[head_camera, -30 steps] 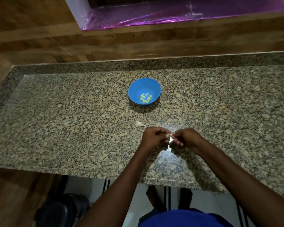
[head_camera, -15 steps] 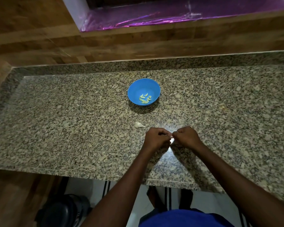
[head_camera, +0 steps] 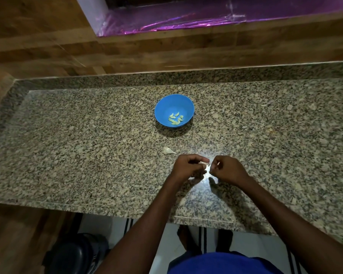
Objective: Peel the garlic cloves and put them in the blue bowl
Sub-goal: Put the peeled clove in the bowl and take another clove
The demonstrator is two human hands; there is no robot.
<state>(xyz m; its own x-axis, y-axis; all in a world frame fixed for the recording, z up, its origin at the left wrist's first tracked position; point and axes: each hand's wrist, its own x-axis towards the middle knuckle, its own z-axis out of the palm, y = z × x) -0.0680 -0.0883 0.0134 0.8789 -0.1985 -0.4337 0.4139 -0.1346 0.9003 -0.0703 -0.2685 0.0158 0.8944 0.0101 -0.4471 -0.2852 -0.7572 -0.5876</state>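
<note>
Between both grips (head_camera: pixel 208 167), garlic clove (head_camera: pixel 206 166).

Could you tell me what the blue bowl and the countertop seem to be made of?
The blue bowl looks like plastic: one uniform bright colour, a thin rim and a soft matte sheen. The countertop looks like polished granite or a similar speckled stone: tan, grey and black flecks, with a glossy reflection of light near the hands. A stone-look laminate cannot be ruled out.
</note>
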